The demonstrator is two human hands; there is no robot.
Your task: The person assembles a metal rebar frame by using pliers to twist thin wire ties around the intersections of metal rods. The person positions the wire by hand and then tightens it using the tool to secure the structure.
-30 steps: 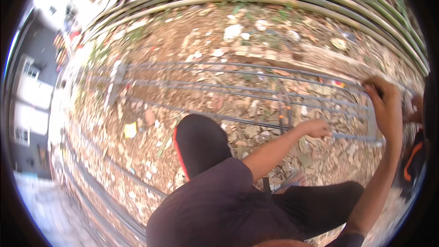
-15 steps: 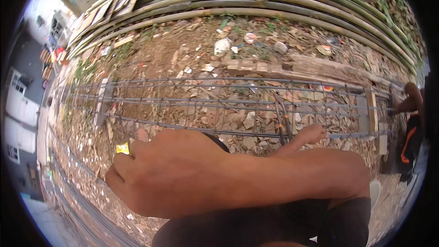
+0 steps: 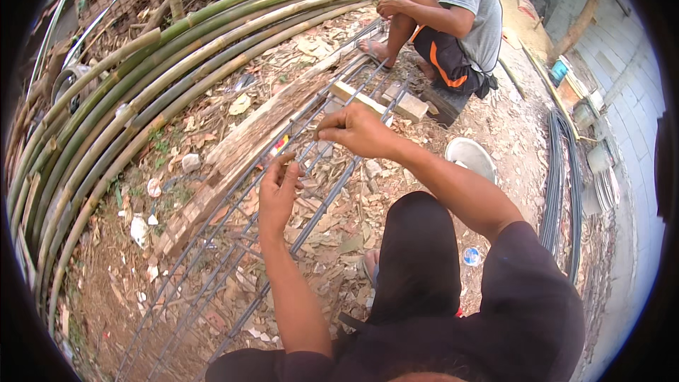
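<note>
Crumbly, chip-strewn ground (image 3: 102, 311) spreads all round; smooth, round green-and-tan bamboo (image 3: 127, 117) curves from 8 to 12 o'clock, and a pale block wall (image 3: 640, 163) rises at 3. Running from 7 to 1 o'clock is the cage (image 3: 327, 201), long, thin, dark steel bars, beside a rough-grained, splintery beam (image 3: 244, 148) at 10. Left hand (image 3: 278, 194), at 8, is half curled over it; right hand (image 3: 361, 131), at 1, bends its fingers downward in a pinch. Cannot tell whether either grips anything. At 1, farther out, a person (image 3: 481, 0) sits near the bars' ends
</note>
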